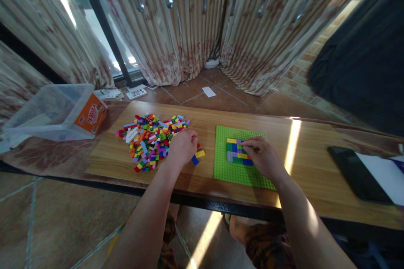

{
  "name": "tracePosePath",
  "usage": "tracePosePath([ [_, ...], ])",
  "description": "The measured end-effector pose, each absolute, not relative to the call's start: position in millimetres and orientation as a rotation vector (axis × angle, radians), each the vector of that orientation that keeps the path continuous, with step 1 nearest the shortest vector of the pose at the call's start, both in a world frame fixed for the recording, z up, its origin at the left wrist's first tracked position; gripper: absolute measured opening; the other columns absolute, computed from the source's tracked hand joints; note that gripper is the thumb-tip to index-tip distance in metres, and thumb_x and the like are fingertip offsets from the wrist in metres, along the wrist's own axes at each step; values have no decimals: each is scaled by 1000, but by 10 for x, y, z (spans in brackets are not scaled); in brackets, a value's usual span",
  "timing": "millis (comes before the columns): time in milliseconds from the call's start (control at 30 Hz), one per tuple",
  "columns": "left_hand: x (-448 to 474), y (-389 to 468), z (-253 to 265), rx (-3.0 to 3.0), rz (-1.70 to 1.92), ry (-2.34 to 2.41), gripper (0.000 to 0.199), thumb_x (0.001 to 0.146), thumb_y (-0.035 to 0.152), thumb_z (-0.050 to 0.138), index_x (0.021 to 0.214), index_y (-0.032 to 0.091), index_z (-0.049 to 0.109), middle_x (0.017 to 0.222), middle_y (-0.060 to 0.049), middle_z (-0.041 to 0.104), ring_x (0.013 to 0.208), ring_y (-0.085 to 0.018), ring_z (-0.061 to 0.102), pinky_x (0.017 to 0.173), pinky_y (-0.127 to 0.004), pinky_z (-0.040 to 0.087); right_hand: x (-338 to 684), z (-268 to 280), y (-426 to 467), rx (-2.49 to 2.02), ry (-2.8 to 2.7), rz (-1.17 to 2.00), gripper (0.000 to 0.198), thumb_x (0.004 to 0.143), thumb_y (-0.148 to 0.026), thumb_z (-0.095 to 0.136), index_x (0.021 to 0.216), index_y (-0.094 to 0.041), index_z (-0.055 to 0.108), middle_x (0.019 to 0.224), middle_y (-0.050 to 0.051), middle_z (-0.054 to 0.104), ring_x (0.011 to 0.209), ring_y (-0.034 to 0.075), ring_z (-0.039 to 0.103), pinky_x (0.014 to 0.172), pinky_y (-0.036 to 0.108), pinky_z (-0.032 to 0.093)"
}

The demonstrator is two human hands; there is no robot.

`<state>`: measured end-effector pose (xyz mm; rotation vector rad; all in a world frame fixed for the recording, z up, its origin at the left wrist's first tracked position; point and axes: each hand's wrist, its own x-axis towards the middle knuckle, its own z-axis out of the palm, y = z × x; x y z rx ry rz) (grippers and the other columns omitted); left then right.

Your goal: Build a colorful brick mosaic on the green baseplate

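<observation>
Right hand (264, 157) pinched over the brick patch (237, 152) on the green baseplate (233, 172); held piece too small to tell. Left hand (183, 146), loosely curled, left of the baseplate at the brick pile (151, 141). Hard pressing could shift the baseplate, probably scattering loose bricks (198, 156) just left of it.

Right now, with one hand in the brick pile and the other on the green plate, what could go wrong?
The left hand rests at the edge of the loose brick pile; a sweep might scatter the blue brick nearby. The right hand presses on the brick patch; the green baseplate lies near the table's front edge and could slide off.
</observation>
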<state>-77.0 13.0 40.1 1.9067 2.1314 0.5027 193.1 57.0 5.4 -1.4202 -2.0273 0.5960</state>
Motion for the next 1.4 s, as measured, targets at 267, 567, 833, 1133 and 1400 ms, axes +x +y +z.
tracePosePath([
  [267, -755, 134, 403, 1900, 501, 2139, 20, 88, 19, 52, 95, 17, 71, 98, -8, 73, 91, -21, 67, 82, -30, 50, 1905, 43, 576, -1397, -2071, 550, 15, 82, -34, 64, 85, -25, 76, 99, 6, 66, 93, 23, 60, 85, 40, 48],
  [567, -756, 132, 397, 1896, 510, 2130, 19, 88, 18, 53, 94, 18, 71, 99, -8, 73, 91, -20, 67, 83, -29, 50, 1905, 11, 604, -1387, -2079, 555, 19, 85, -37, 60, 83, -26, 76, 98, 6, 65, 92, 22, 60, 83, 39, 48],
  [833, -752, 125, 421, 1901, 483, 2135, 19, 88, 19, 53, 94, 17, 71, 98, -8, 73, 91, -20, 67, 82, -29, 50, 1885, 20, 649, -1436, -2055, 569, 17, 81, -35, 63, 79, -24, 76, 91, 5, 67, 83, 20, 62, 78, 38, 49],
  [1133, -771, 137, 380, 1905, 498, 2124, 19, 88, 19, 53, 93, 18, 71, 99, -8, 73, 91, -20, 67, 83, -29, 50, 1904, -78, 716, -1545, -1810, 721, 22, 71, -42, 69, 73, -21, 74, 80, 5, 70, 71, 20, 64, 66, 34, 51],
  [1400, -772, 141, 376, 1916, 523, 2111, 19, 88, 19, 53, 93, 18, 71, 97, -7, 73, 90, -21, 67, 82, -30, 51, 1880, -55, 716, -1599, -1689, 811, 20, 64, -37, 69, 72, -19, 73, 67, 4, 68, 60, 17, 60, 55, 29, 46],
])
